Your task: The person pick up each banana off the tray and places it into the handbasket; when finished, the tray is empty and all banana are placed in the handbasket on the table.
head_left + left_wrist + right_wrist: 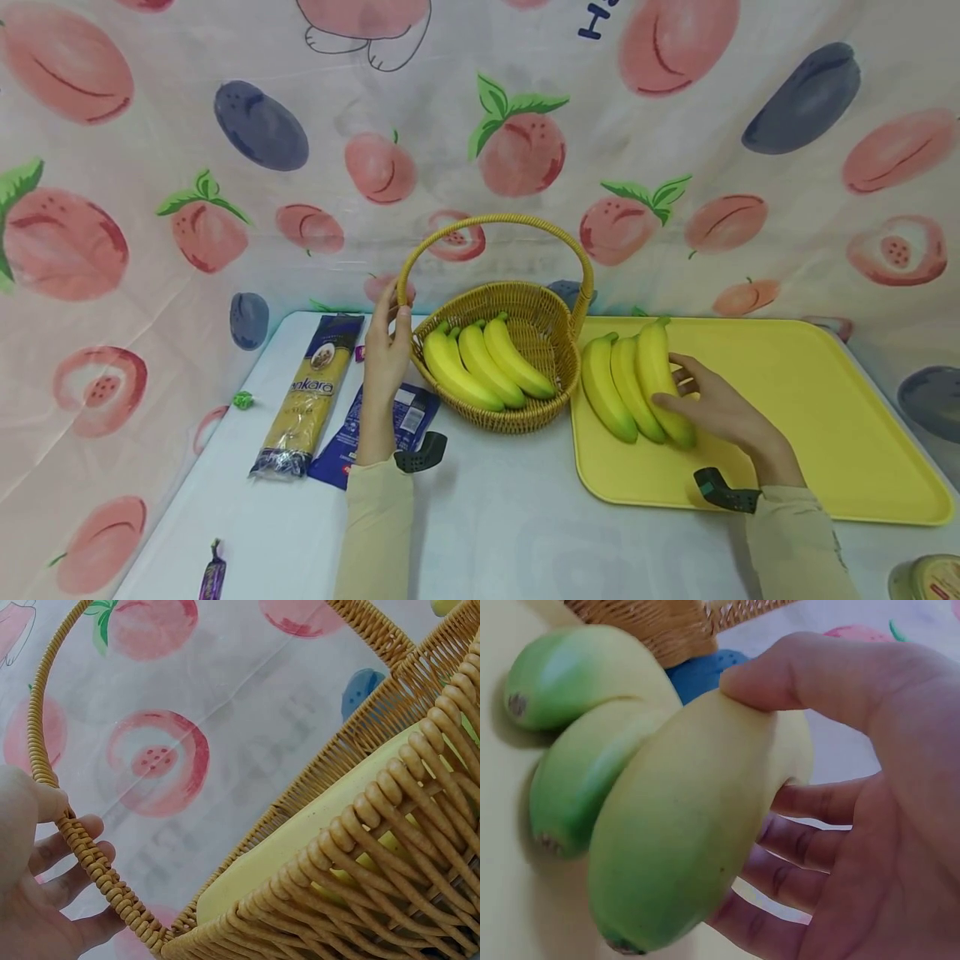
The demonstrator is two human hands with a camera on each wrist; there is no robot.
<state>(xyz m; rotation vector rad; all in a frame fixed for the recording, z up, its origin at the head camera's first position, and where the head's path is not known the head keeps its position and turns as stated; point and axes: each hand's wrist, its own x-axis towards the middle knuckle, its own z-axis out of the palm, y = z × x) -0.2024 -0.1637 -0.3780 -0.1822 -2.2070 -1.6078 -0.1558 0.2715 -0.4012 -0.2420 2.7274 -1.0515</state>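
Note:
My left hand (pixel 387 354) holds the left side of the wicker basket's (pixel 517 422) arched handle (pixel 491 220). In the left wrist view the thumb and fingers of this hand (pixel 26 862) lie around the handle's (pixel 97 859) lower part. Several yellow bananas (pixel 461 379) lie inside the basket, side by side. My right hand (pixel 716 402) pinches the rightmost banana (pixel 654 367) above the yellow tray (pixel 795 375), thumb on one side and fingers on the other. Two more bananas (pixel 602 392) are close beside it on the tray. Seen from the right wrist, the held banana (pixel 682 817) overlaps its neighbour.
Left of the basket lie a pasta packet (pixel 311 400) and a dark blue packet (pixel 412 412), partly behind my left forearm. A purple-wrapped sweet (pixel 213 577) is at the front left, a small green item (pixel 242 400) by the left edge, and a jar (pixel 933 577) at front right. A fruit-patterned cloth (pixel 450 108) hangs behind.

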